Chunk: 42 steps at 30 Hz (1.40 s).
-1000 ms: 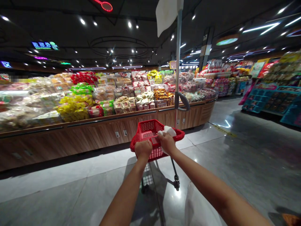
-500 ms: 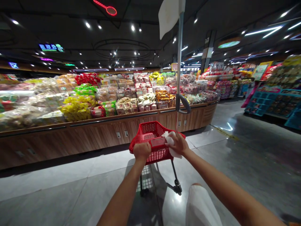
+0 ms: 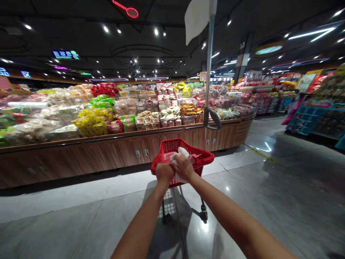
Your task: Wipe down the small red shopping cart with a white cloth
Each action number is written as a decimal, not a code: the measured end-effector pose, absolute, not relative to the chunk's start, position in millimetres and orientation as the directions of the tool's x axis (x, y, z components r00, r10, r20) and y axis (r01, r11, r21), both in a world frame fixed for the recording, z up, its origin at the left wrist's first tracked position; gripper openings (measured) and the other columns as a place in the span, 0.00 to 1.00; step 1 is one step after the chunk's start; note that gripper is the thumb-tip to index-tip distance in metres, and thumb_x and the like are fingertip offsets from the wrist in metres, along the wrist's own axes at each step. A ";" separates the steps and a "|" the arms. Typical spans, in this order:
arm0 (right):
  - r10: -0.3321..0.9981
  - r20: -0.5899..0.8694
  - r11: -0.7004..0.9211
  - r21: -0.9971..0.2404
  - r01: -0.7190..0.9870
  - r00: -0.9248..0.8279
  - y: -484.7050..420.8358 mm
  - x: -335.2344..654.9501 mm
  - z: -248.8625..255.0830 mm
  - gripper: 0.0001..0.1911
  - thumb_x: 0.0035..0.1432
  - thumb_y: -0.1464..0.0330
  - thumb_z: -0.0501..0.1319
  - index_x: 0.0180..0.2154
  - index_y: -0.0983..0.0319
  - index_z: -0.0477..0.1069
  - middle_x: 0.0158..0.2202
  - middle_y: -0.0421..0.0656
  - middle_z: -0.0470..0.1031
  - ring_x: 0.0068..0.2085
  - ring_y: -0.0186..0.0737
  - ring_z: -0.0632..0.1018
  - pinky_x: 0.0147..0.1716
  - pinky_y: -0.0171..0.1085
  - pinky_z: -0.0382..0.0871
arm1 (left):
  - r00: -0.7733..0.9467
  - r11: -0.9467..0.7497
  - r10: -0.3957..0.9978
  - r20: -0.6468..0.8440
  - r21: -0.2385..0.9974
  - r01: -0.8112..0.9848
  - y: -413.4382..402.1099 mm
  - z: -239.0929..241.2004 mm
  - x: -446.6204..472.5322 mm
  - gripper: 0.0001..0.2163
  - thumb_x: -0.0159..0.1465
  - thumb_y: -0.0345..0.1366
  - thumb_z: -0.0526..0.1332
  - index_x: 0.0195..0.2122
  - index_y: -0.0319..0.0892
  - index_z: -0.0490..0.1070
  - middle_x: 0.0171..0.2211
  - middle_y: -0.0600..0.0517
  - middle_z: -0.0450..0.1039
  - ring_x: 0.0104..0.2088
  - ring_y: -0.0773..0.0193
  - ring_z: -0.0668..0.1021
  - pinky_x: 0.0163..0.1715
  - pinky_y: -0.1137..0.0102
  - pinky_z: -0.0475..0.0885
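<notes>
A small red shopping cart (image 3: pixel 202 157) stands on the tiled floor in front of me. My left hand (image 3: pixel 164 172) is closed around its near handle bar. Right beside it, my right hand (image 3: pixel 184 167) presses a crumpled white cloth (image 3: pixel 180 152) against the same bar, fingers curled on the cloth. A grey pole (image 3: pixel 208 75) rises from the cart's right side with a white flag (image 3: pixel 198 14) at its top and a grey loop handle (image 3: pixel 212 118) partway up.
A long curved wooden display counter (image 3: pixel 113 151) piled with bagged snacks (image 3: pixel 91 118) runs across the left and middle. More shelves of goods (image 3: pixel 258 93) stand at the right, with blue racks (image 3: pixel 304 118) at the far right. Glossy grey floor stretches to the right.
My right hand with the cloth has slid left along the cart handle, from the right end to beside my left hand. The view has shifted slightly.
</notes>
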State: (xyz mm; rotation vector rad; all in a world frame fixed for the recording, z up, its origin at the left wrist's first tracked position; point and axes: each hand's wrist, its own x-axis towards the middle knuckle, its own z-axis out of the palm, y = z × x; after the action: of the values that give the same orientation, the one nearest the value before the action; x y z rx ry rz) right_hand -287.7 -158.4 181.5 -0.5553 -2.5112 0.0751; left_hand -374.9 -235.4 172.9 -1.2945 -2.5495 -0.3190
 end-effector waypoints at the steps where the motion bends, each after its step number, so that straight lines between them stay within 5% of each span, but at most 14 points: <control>1: 0.418 0.493 0.907 -0.179 0.381 -0.763 -155.9 -283.9 180.9 0.15 0.65 0.57 0.51 0.41 0.61 0.66 0.38 0.45 0.73 0.40 0.42 0.73 0.40 0.38 0.63 | -0.553 0.567 0.767 0.326 0.060 0.822 -237.5 173.6 -375.8 0.21 0.65 0.37 0.45 0.32 0.39 0.78 0.31 0.42 0.79 0.34 0.55 0.79 0.37 0.63 0.66; 9: 0.511 0.484 0.854 -0.192 0.484 -0.710 -89.2 -217.2 167.1 0.12 0.64 0.67 0.49 0.44 0.59 0.70 0.43 0.47 0.73 0.45 0.45 0.72 0.48 0.42 0.60 | -0.576 0.619 0.721 0.387 0.015 0.785 -239.7 166.3 -378.3 0.24 0.67 0.38 0.42 0.31 0.36 0.78 0.30 0.41 0.78 0.32 0.56 0.78 0.37 0.64 0.66; 15: 0.574 0.524 0.815 -0.294 0.499 -0.629 -110.5 -229.6 163.9 0.14 0.66 0.64 0.47 0.45 0.61 0.67 0.43 0.46 0.74 0.43 0.44 0.73 0.43 0.39 0.61 | -0.587 0.635 0.687 0.428 0.040 0.772 -236.9 163.7 -366.3 0.26 0.66 0.38 0.40 0.30 0.34 0.78 0.28 0.40 0.78 0.31 0.54 0.78 0.36 0.61 0.66; 24: 0.383 0.572 0.921 -0.179 0.345 -0.725 -165.6 -271.5 164.8 0.14 0.65 0.61 0.50 0.41 0.61 0.68 0.41 0.49 0.74 0.45 0.45 0.72 0.49 0.42 0.61 | -0.566 0.583 0.763 0.312 0.047 0.811 -244.6 175.0 -359.7 0.21 0.65 0.36 0.44 0.33 0.38 0.78 0.32 0.42 0.79 0.34 0.52 0.79 0.37 0.60 0.67; 27: 0.425 0.513 0.904 -0.208 0.373 -0.746 -158.9 -263.8 165.5 0.14 0.63 0.59 0.54 0.43 0.61 0.69 0.43 0.49 0.73 0.45 0.45 0.73 0.46 0.40 0.63 | -0.512 0.519 0.822 0.248 0.042 0.854 -252.5 183.8 -358.6 0.22 0.67 0.37 0.42 0.35 0.38 0.76 0.35 0.42 0.78 0.36 0.54 0.79 0.38 0.62 0.68; 33: 0.546 0.512 0.838 -0.334 0.432 -0.663 -99.3 -212.0 157.9 0.11 0.64 0.64 0.51 0.44 0.59 0.68 0.44 0.46 0.74 0.46 0.44 0.74 0.46 0.40 0.65 | -0.392 0.362 0.847 0.360 0.151 0.920 -280.3 197.6 -407.0 0.15 0.67 0.41 0.49 0.41 0.41 0.73 0.41 0.46 0.77 0.42 0.59 0.76 0.44 0.66 0.69; 38: 0.516 0.581 0.856 -0.351 0.379 -0.629 -99.9 -211.4 152.6 0.13 0.64 0.66 0.50 0.47 0.61 0.66 0.45 0.47 0.73 0.48 0.46 0.72 0.51 0.45 0.62 | -0.354 0.250 0.861 0.365 0.302 0.920 -282.6 173.2 -442.4 0.16 0.66 0.31 0.45 0.41 0.40 0.74 0.45 0.47 0.75 0.50 0.61 0.73 0.57 0.62 0.62; 42: 0.444 0.610 0.896 -0.306 0.322 -0.656 -155.2 -251.5 153.4 0.10 0.64 0.65 0.51 0.42 0.62 0.67 0.42 0.48 0.73 0.45 0.46 0.72 0.48 0.43 0.63 | -0.390 0.251 0.835 0.388 0.363 0.898 -272.9 155.2 -429.2 0.19 0.67 0.30 0.41 0.39 0.40 0.74 0.43 0.47 0.76 0.47 0.62 0.75 0.56 0.61 0.62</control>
State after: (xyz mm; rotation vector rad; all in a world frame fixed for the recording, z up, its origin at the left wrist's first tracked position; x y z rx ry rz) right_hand -251.5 -155.2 153.4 -0.5457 -2.3395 0.2216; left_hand -429.2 -272.9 155.2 -1.6647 -2.3903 -0.8192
